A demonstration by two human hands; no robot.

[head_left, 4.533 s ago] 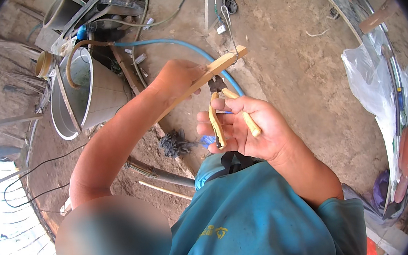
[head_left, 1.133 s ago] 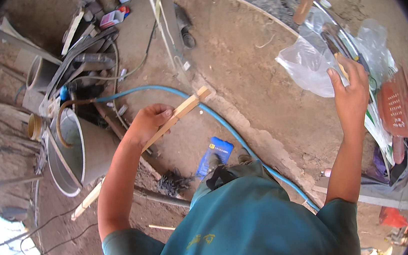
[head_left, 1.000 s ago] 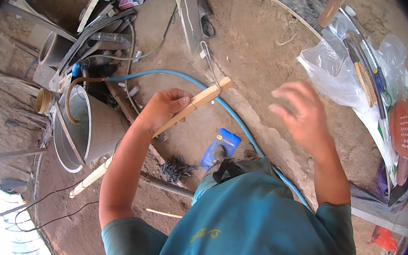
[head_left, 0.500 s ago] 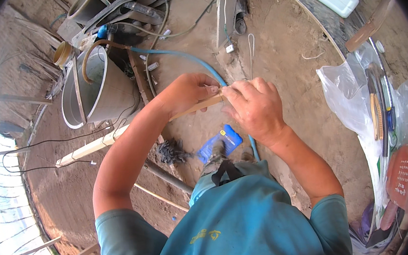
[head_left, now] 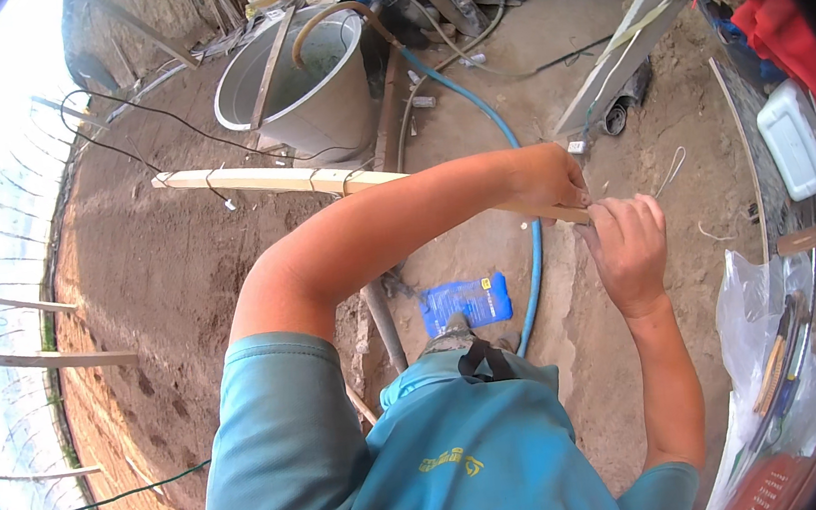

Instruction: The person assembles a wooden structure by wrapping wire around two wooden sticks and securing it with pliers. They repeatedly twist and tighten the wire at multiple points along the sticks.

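Underfoot, a blue hose (head_left: 533, 261) and a blue packet (head_left: 467, 302) lie on packed dirt, a metal tub (head_left: 299, 78) behind. Left hand (head_left: 547, 177) wraps the pale wooden slat (head_left: 264, 180), running left-right at chest level. Right hand (head_left: 629, 248) curls at its right end; grip unclear.

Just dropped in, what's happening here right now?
A person stands on dirt ground holding a long wooden slat across the body. The left hand grips it near one end, and the right hand closes on that end's tip. A blue hose and a metal bucket lie beyond.
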